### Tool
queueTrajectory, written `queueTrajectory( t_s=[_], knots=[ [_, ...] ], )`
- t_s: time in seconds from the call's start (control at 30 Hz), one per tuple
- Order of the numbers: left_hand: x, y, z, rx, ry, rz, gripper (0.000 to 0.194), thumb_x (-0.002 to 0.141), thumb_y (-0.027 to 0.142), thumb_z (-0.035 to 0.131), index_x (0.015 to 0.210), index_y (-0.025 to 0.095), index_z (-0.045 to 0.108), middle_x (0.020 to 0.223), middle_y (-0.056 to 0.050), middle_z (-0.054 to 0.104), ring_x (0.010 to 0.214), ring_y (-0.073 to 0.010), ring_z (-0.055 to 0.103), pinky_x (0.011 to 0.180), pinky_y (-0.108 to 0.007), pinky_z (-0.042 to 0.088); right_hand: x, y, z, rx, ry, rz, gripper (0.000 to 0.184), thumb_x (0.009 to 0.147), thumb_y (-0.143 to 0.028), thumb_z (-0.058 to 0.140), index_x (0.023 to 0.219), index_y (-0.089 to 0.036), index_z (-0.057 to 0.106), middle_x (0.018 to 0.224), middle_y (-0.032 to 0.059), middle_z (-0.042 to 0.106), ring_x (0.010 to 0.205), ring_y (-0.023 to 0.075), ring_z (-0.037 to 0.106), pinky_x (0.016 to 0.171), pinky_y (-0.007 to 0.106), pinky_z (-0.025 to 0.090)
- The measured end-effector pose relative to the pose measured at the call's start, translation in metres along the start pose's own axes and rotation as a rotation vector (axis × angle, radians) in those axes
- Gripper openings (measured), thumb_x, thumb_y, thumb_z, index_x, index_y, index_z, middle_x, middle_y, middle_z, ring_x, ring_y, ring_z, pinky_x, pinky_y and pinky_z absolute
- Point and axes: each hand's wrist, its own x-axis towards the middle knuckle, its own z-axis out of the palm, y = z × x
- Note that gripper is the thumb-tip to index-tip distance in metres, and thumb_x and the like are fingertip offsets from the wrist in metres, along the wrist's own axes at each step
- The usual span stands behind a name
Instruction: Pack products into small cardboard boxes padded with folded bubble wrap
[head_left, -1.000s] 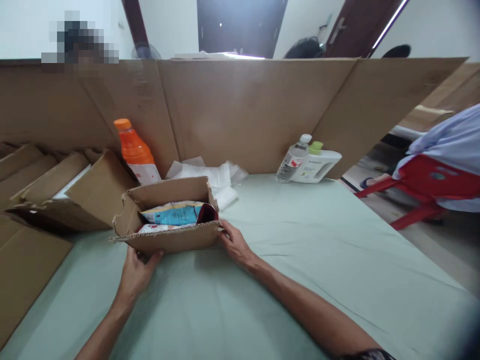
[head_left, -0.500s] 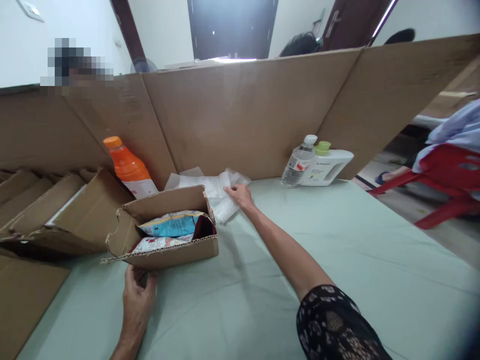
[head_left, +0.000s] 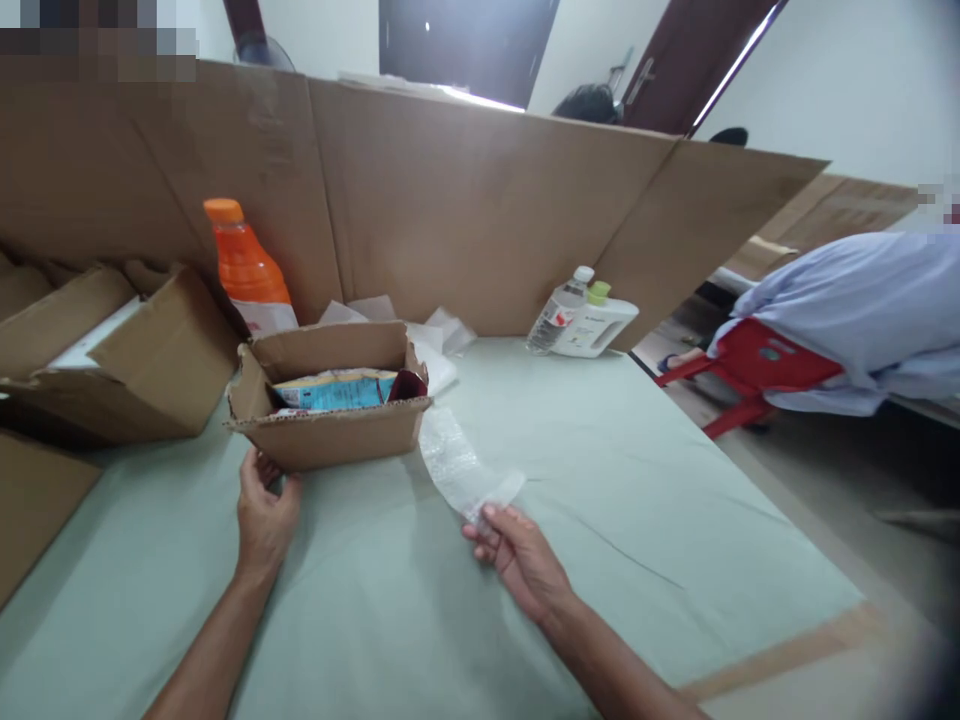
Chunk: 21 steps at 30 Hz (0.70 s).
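Observation:
My right hand pinches the end of a strip of bubble wrap between thumb and fingers, over the green-covered table. The strip's far end is beside the right side of an open cardboard box. Snack packets, a blue one with yellow and a dark red edge, lie inside the box. At the box's lower left corner my left hand has its fingers curled against the cardboard, fingertips partly hidden. Behind the box, more bubble wrap lies on the table.
An orange bottle stands behind the box, near a tall cardboard partition. Larger cardboard cartons are on the left. A clear water bottle and a white jug stand back right. Beyond sits a person on a red chair.
My right hand has drawn a strip of bubble wrap from behind the box toward me. My left hand stays at the box's lower left corner. The camera view has shifted.

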Motion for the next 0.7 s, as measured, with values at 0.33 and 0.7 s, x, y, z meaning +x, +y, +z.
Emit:
queueTrajectory(
  t_s=[0.33,0.7],
  knots=[
    [-0.035,0.05,-0.032,0.229,-0.009,0.205,0.078,0.075,0.026,0.067,0.147,0.015,0.039,0.143,-0.019,0.046,0.139,-0.0351,0.038,0.119,-0.055,0.026,-0.091,0.031,-0.009,-0.505,-0.497,-0.093,0.028,0.09,-0.042,0.063,0.102,-0.019,0.072,0.102,0.0113,0.076,0.086,0.0233,0.073,0.071,0.035,0.057],
    [-0.141,0.072,-0.03,0.361,-0.7,0.563,0.064,0.078,0.009,0.053,0.14,0.023,0.053,0.149,-0.013,0.049,0.137,-0.0306,0.046,0.112,-0.053,0.042,-0.023,0.005,-0.028,-1.408,-0.328,-0.899,0.03,0.084,-0.003,0.054,0.102,-0.019,0.073,0.125,0.0135,0.07,0.126,0.0319,0.057,0.104,0.054,0.042]
  ],
)
